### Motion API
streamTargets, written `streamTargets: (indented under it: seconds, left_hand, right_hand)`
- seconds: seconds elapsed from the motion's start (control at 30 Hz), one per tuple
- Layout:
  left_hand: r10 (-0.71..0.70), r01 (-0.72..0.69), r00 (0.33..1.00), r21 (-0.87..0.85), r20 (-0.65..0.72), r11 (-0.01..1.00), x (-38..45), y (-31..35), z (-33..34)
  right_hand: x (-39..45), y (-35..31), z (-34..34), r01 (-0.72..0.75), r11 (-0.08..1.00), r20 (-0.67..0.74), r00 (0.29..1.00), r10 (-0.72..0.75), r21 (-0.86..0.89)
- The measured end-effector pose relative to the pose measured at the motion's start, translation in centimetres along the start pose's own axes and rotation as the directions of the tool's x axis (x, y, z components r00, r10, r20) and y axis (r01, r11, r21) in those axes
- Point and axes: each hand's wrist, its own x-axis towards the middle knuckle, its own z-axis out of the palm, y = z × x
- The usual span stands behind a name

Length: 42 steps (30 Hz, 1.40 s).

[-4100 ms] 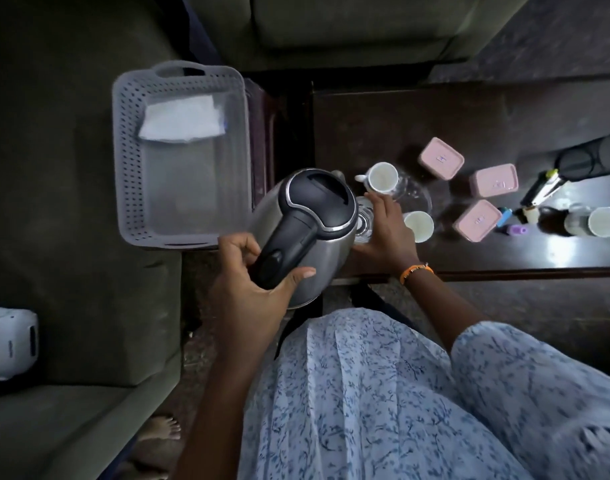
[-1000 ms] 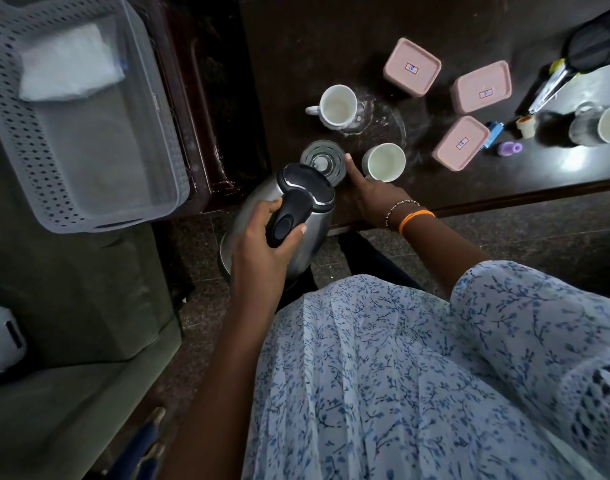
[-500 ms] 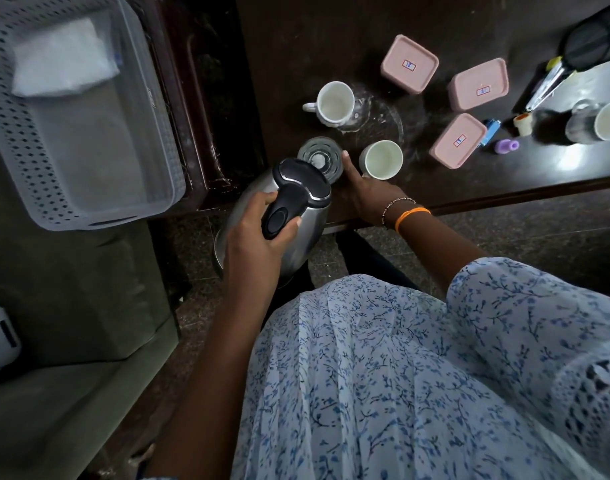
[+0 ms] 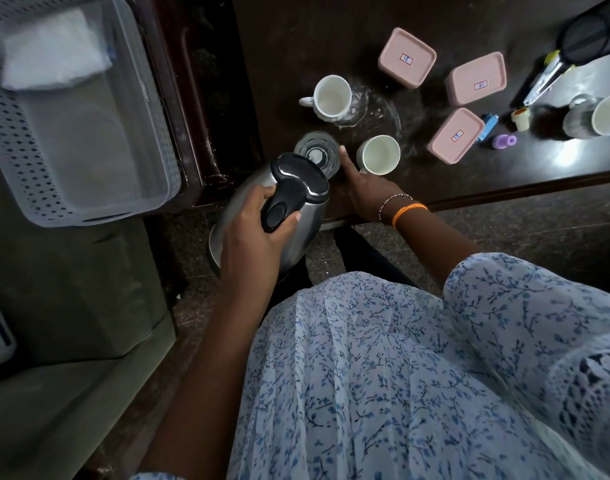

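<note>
With the left hand (image 4: 258,237) clamped on the tilted kettle (image 4: 308,221), a wobble could splash the straight-fingered right hand (image 4: 364,192) steadying the glass (image 4: 317,152).

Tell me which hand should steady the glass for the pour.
Right. The right hand sits at the glass, index finger along its side. The left hand grips the kettle by its handle, tilted toward the glass, so it is occupied.

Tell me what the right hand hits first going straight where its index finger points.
Probably the handled mug; the right hand lies beside the glass and may graze it. Depth unclear.
</note>
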Motion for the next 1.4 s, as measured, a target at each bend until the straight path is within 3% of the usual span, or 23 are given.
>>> streamTargets:
  seconds: [1.4]
  left_hand:
    - [-0.069, 0.064, 0.996, 0.098, 0.048, 0.993, 0.5, 1.9, -0.5]
  right_hand:
    - [-0.3, -0.6, -0.3, -0.014, 0.999, 0.061, 0.998, 0.011, 0.047]
